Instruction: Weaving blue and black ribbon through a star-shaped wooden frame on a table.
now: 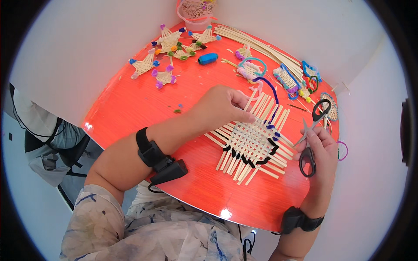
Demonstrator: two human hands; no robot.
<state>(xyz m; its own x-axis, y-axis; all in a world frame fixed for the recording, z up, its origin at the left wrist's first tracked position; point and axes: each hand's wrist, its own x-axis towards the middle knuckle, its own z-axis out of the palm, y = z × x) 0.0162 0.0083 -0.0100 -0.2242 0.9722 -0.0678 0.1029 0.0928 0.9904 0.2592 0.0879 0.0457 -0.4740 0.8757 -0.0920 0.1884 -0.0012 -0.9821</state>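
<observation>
A woven mat of pale flat strips [250,141] lies in front of me, its strip ends sticking out on all sides. Black pipe cleaner [244,159] winds along its near and right edges. Dark blue pipe cleaner [274,93] is threaded at the upper right, its loose end arching up past the strips. My left hand [226,104] has thumb and fingers closed on the mat's far edge; exactly which strips they pinch is partly hidden. My right hand [321,145] holds black-handled scissors [308,130], blades spread and pointing left, beside the mat's right strip ends.
Star-shaped woven pieces [170,43] lie at the far left, near a blue thread spool [208,58]. Loose strips [261,43] line the back edge. Small woven pieces [286,79] sit at the far right. A pink basket [197,17] stands at the back on the red table [130,108].
</observation>
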